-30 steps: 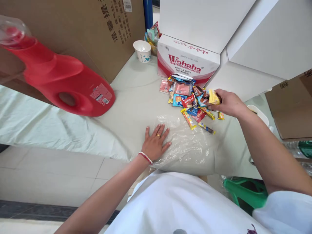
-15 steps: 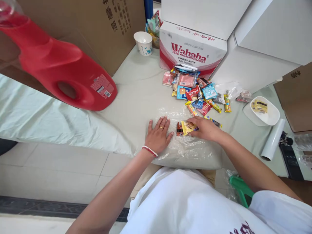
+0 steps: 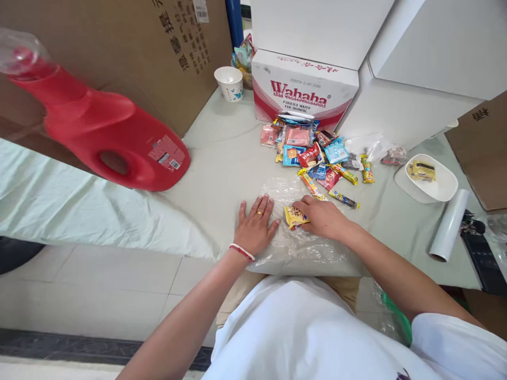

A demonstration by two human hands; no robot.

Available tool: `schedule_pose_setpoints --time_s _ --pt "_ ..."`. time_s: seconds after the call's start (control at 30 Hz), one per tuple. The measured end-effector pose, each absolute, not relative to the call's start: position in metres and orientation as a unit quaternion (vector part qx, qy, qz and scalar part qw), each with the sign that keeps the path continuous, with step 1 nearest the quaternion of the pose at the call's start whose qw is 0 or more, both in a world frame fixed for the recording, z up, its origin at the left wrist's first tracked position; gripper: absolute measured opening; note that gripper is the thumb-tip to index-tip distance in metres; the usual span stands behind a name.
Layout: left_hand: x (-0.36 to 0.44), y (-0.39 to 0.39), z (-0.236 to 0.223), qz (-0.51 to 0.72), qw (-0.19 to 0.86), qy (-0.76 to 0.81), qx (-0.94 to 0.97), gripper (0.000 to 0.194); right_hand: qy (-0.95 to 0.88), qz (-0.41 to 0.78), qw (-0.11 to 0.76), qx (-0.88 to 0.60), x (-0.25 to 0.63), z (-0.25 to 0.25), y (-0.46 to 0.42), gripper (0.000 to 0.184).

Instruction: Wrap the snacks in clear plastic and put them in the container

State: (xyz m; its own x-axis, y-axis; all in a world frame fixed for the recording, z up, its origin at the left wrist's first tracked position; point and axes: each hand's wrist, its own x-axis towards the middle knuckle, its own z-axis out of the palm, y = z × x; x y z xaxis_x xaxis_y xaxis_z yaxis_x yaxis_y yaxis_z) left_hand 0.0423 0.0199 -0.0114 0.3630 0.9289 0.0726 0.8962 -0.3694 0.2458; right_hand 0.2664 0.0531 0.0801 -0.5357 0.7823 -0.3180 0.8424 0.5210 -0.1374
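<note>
My left hand lies flat with spread fingers on a sheet of clear plastic film over the table's near edge. To its right, my right hand grips a yellow cookie packet by its right side, just above the film. A reddish-brown packet is almost wholly hidden beneath the cookie packet. Beyond the right hand spreads a pile of wrapped snacks in red, blue, pink and yellow. One thin snack stick rests apart, close to my right wrist.
A big red jug stands at left before a brown carton. Behind the snacks are a Wahaha box and a paper cup. On the right sit a white bowl holding yellow packets and a roll of film.
My right hand has shifted slightly left and nearer to me, bringing the cookie packet over the brown one, which is now mostly covered. My left hand stays flat. The view has tilted a little.
</note>
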Motion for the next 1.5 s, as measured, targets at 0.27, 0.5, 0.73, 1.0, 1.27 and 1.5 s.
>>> schedule_pose_setpoints --time_s 0.27,0.5,0.73,1.0,1.27,1.5 --pt "0.024 0.022 -0.018 0.225 0.102 0.560 0.791 0.062 0.859 -0.210 0.082 0.459 0.274 0.076 0.058 0.069" --pt "0.001 0.010 -0.009 0.266 0.002 0.498 0.826 0.065 0.845 -0.245 -0.171 0.443 0.343 0.071 -0.003 0.040" --pt "-0.027 -0.003 0.012 0.114 0.172 0.311 0.928 0.080 0.865 -0.195 -0.188 0.423 0.344 0.017 -0.058 0.025" --pt "-0.032 -0.004 0.006 0.091 0.237 0.346 0.903 0.049 0.817 -0.288 -0.288 0.409 0.334 0.055 -0.011 0.015" --pt "-0.001 0.015 0.002 0.247 0.279 0.503 0.780 0.031 0.715 -0.447 -0.195 0.501 0.327 0.057 0.052 0.026" --pt "0.023 0.030 -0.002 0.261 0.189 0.663 0.675 0.040 0.692 -0.362 -0.151 0.607 0.328 0.046 0.069 0.021"
